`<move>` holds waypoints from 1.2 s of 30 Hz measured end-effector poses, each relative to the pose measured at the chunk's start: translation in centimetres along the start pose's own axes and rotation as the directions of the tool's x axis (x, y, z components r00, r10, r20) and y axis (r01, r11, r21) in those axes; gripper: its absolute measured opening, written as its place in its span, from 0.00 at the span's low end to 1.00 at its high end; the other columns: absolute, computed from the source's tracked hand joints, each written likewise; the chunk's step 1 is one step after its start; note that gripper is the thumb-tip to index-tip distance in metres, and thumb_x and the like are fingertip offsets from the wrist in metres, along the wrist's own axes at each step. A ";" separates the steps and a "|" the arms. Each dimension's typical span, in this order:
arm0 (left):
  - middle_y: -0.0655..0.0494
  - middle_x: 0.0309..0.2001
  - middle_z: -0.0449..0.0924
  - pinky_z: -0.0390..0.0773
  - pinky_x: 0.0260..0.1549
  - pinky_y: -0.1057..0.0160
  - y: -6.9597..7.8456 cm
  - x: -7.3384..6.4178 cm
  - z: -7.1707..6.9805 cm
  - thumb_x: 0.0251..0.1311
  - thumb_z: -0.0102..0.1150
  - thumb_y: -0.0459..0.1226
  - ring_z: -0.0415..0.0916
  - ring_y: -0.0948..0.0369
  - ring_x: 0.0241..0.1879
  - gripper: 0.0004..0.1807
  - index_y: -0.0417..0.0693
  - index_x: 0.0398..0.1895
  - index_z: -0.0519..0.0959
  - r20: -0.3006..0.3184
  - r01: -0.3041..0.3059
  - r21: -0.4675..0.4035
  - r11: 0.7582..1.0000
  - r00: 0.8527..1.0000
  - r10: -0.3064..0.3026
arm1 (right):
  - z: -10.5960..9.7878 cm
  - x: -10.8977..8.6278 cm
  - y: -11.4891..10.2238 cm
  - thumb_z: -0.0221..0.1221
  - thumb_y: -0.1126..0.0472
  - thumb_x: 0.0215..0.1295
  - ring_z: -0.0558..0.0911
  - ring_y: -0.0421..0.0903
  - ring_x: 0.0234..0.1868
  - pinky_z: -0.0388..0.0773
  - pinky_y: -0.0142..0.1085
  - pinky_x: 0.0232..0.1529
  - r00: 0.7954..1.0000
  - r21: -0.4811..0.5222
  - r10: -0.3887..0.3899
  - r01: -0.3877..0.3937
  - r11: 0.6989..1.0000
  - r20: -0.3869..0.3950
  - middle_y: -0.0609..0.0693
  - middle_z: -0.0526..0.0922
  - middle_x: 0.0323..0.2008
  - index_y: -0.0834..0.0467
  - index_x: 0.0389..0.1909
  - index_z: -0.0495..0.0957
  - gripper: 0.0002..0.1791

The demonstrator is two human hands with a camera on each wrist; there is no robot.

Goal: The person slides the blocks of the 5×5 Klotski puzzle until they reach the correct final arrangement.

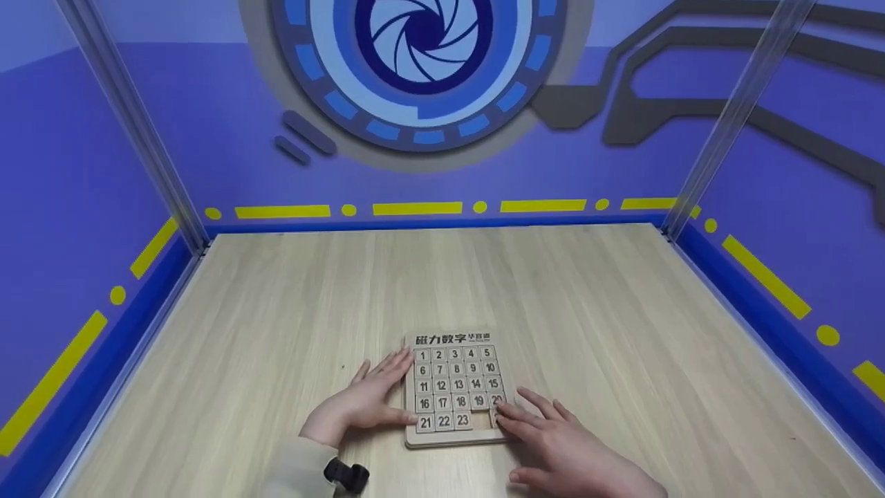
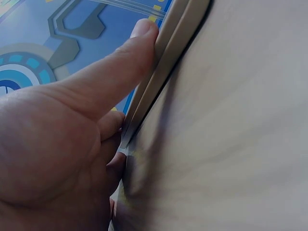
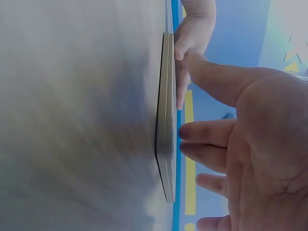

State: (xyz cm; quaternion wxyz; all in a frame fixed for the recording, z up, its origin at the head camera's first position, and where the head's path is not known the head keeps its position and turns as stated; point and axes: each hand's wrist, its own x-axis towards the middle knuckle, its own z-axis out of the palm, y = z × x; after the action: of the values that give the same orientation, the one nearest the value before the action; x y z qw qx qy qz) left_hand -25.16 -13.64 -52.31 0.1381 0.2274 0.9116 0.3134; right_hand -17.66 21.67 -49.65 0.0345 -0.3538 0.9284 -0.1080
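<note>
A wooden number slide puzzle [image 1: 456,437] lies flat on the table, its numbered tiles in rows under a printed heading. The bottom row has a gap [image 1: 480,420] right of the tile marked 23 [image 1: 462,420]. My left hand [image 1: 363,404] rests along the puzzle's left edge, fingers extended and thumb by the lower corner. In the left wrist view the straight thumb [image 2: 120,65] lies against the frame's side. My right hand [image 1: 553,439] touches the lower right tiles with extended fingertips, partly covering the corner tile. Its thumb stands apart from the puzzle.
The wood-grain table [image 1: 429,277] spreads around the puzzle. Blue and purple panels [image 1: 207,138] with yellow dashes stand at the back and both sides, joined by clear corner posts. A black band [image 1: 346,475] circles my left wrist.
</note>
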 end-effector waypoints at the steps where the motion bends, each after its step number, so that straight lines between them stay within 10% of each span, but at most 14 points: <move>1: 0.46 0.85 0.40 0.30 0.79 0.33 0.0 0.0 0.0 0.53 0.72 0.58 0.39 0.42 0.84 0.63 0.48 0.84 0.45 0.001 0.000 -0.001 1.000 1.000 0.000 | 0.0 -0.1 0.1 0.68 0.40 0.60 0.60 0.62 0.80 0.65 0.73 0.69 1.000 0.004 0.002 -0.002 1.000 0.001 0.47 0.70 0.76 0.52 0.74 0.71 0.42; 36: 0.45 0.84 0.41 0.31 0.79 0.33 -0.1 0.0 0.1 0.53 0.72 0.58 0.40 0.42 0.84 0.63 0.46 0.84 0.46 -0.007 -0.005 0.005 1.000 1.000 0.005 | 0.9 1.7 -1.9 0.67 0.35 0.57 0.64 0.60 0.78 0.70 0.72 0.65 1.000 -0.019 -0.013 0.014 1.000 0.015 0.49 0.71 0.76 0.57 0.73 0.71 0.47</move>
State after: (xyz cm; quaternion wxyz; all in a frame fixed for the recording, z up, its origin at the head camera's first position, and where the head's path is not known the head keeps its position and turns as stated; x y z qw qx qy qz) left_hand -25.15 -13.64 -52.43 0.1333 0.2291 0.9123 0.3122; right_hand -17.53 19.03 -50.12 0.0373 -0.3612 0.9267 -0.0970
